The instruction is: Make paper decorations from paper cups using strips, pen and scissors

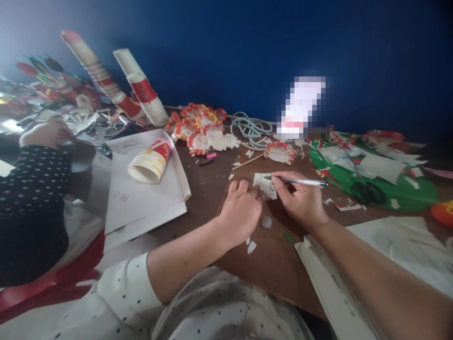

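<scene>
A small white piece of paper (pixel 260 179) with dark drawn lines lies on the brown table in front of me. My right hand (pixel 300 198) is closed around a pen (pixel 300 181), whose tip meets the paper near its upper edge. Curled beside the paper's left side, my left hand (pixel 242 205) presses it down with the fingertips, which partly hide it. Just beyond the paper lie a cut-out with a red patterned rim (pixel 279 152) and a thin wooden stick (pixel 248 161).
Scissors (pixel 368 191) rest on a green sheet (pixel 406 196) at right. At left, paper cups (pixel 146 165) lie on a white folder (pixel 141 212), near tall cup stacks (pixel 141 89). Another person's hand (pixel 46 132) works at far left. Cut-outs (pixel 200 141) and coiled cord (pixel 251 127) lie behind.
</scene>
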`<move>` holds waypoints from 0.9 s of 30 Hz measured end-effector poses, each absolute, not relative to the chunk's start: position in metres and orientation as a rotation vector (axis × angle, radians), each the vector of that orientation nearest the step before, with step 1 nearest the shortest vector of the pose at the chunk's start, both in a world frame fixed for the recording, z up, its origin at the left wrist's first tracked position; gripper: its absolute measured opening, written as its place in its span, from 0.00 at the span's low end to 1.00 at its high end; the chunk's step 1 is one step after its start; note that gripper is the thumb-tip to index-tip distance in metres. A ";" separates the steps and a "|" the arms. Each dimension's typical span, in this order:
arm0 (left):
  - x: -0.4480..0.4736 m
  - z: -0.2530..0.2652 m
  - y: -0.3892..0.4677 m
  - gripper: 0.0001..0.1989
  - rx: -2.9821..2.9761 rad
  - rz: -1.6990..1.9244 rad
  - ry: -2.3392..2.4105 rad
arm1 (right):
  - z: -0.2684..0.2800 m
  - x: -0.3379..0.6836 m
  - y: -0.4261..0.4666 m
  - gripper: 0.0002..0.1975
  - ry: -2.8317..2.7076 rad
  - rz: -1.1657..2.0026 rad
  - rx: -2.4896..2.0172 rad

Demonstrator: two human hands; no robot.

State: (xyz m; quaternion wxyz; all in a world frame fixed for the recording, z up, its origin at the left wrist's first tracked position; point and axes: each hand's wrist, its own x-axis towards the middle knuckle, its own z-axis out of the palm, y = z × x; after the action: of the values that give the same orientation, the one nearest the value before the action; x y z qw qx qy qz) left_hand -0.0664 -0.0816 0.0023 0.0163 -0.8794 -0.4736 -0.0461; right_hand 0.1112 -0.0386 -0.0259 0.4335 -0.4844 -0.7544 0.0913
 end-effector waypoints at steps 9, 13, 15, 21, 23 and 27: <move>-0.063 0.004 -0.077 0.17 -2.718 -0.143 -1.436 | -0.028 0.114 -0.035 0.12 -1.820 0.237 -1.258; -0.059 0.001 -0.074 0.17 -2.717 -0.152 -1.387 | -0.027 0.116 -0.035 0.12 -1.820 0.216 -1.257; -0.057 0.000 -0.075 0.17 -2.711 -0.139 -1.399 | -0.026 0.117 -0.035 0.12 -1.820 0.222 -1.265; -0.051 -0.005 -0.079 0.16 -2.689 -0.154 -1.434 | -0.027 0.117 -0.035 0.13 -1.810 0.240 -1.272; -0.050 -0.006 -0.079 0.15 -2.689 -0.154 -1.449 | -0.026 0.117 -0.035 0.13 -1.807 0.226 -1.274; -0.049 -0.005 -0.077 0.14 -2.713 -0.136 -1.446 | -0.022 0.118 -0.035 0.12 -1.779 0.207 -1.290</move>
State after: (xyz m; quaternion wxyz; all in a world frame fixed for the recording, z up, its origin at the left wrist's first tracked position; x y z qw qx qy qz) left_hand -0.0486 -0.0774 -0.0047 0.0322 -0.8811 -0.4698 -0.0442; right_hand 0.1175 -0.0350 -0.0225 0.4504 -0.5218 -0.7196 0.0835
